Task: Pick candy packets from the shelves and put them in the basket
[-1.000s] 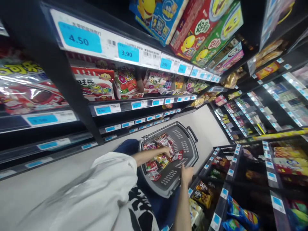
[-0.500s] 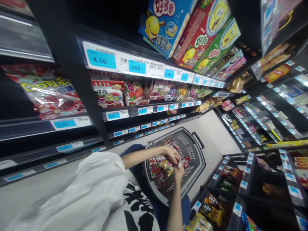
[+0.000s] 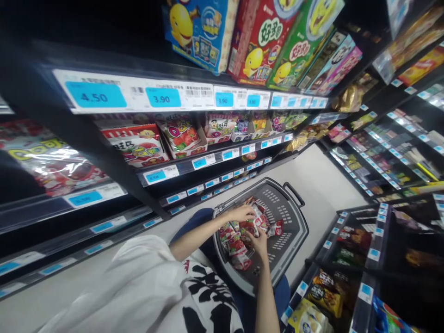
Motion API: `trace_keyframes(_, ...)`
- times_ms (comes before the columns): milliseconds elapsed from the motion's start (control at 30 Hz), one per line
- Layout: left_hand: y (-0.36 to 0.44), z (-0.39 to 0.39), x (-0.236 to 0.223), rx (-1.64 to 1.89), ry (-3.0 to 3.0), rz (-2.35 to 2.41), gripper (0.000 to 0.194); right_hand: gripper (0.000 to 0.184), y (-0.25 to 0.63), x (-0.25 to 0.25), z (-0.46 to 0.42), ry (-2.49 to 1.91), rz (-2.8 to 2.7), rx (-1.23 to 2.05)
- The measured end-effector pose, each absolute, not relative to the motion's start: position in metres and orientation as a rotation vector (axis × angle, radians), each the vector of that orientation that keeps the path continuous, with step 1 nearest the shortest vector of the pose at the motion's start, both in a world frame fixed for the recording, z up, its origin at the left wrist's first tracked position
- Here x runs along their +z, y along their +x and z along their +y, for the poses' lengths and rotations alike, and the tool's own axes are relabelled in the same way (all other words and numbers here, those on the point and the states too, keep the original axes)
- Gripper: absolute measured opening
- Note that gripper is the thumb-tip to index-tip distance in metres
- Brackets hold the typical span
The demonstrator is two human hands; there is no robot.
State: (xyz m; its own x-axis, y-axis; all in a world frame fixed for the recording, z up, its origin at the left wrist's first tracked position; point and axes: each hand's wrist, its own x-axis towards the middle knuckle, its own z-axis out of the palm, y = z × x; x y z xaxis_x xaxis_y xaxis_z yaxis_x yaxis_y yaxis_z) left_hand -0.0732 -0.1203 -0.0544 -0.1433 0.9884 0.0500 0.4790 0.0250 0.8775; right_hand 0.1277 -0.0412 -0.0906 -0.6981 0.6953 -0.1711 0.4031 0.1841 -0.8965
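A grey shopping basket [image 3: 294,256] stands low in front of me, with several red, white and green candy bags [image 3: 234,240] lying in its near part. Over them I hold a red-and-white candy bag [image 3: 259,217] with both hands. My left hand [image 3: 243,213] has its fingers bent at the bag's upper left edge. From below, my right hand [image 3: 258,240] pinches the lower edge with thumb and fingers. Part of the bag is hidden behind my fingers. A small red packet [image 3: 276,227] lies to the right, on the perforated part of the basket.
On the left, a dark shelf with price labels [image 3: 166,98] holds gummy candy bags [image 3: 182,132] and cookie boxes [image 3: 267,41]. Lower racks with snack packets [image 3: 324,296] stand on the right. Pale floor [image 3: 305,173] runs between them; a folded basket handle [image 3: 294,194] sticks out at the far end.
My hands have moved apart a little, and the red-and-white bag between them now shows more of its face. The view has shifted, bringing the shelf closer.
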Motion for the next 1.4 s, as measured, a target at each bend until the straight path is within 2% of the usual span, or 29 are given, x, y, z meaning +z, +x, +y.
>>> trace_keyframes(233,-0.075,-0.117,-0.047,1.244,1.307,1.896,0.021,0.064,0.133,-0.082,-0.033,-1.174,-1.765,1.620)
trace_keyframes(500,-0.070,-0.120,-0.037,1.245,1.203,2.074,0.022,0.058,0.133,-0.090,-0.033,-1.217,-1.449,1.652)
trace_keyframes(700,-0.068,-0.128,-0.043,1.045,1.458,2.067,0.027,0.066,0.134,-0.095,-0.029,-1.273,-1.324,1.614)
trace_keyframes(867,-0.069,-0.131,-0.064,0.716,1.625,1.963,0.015,0.069,0.140,-0.095,-0.021,-1.346,-1.263,1.468)
trace_keyframes(967,-0.069,-0.131,-0.068,0.686,1.684,1.915,0.036,0.070,0.141,-0.095,-0.019,-1.362,-1.270,1.417)
trace_keyframes(1133,-0.072,-0.127,-0.066,1.054,1.885,1.773,0.111,0.068,0.140,-0.094,-0.020,-1.344,-1.333,1.379)
trace_keyframes(1233,-0.073,-0.124,-0.071,1.177,1.973,1.691,0.120,0.066,0.141,-0.094,-0.020,-1.329,-1.351,1.394)
trace_keyframes(1400,-0.072,-0.123,-0.085,1.075,1.970,1.617,0.128,0.067,0.140,-0.091,-0.021,-1.334,-1.258,1.473)
